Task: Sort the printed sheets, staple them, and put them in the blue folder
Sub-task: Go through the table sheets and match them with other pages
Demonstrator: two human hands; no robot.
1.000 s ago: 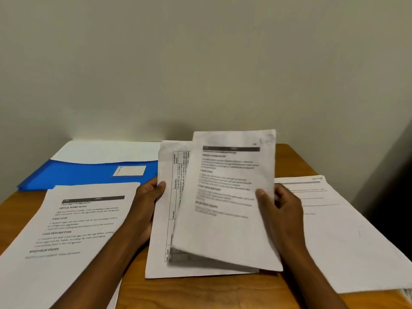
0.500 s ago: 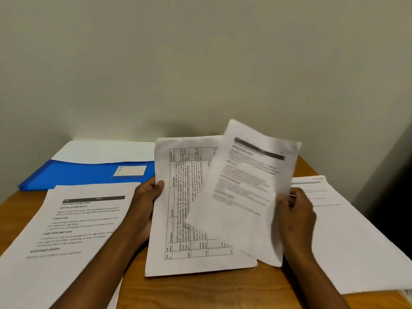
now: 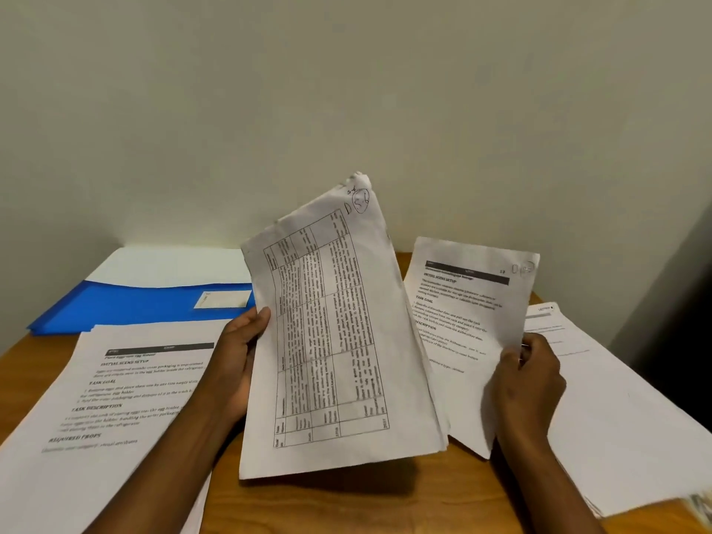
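left hand (image 3: 240, 354) grasps the left edge of a tilted sheaf of table-printed sheets (image 3: 331, 341), lifted off the wooden table (image 3: 346, 502). right hand (image 3: 528, 383) pinches a single text sheet (image 3: 462, 321) just right of the sheaf. blue folder (image 3: 135, 302) lies beyond the left hand; more sheets (image 3: 108, 410) lie outside each hand.

Folder (image 3: 127, 306) lies behind left sheets (image 3: 115, 398); other sheets (image 3: 616, 418) right.

A wooden table (image 3: 346, 506) stands against a plain pale wall (image 3: 346, 90).
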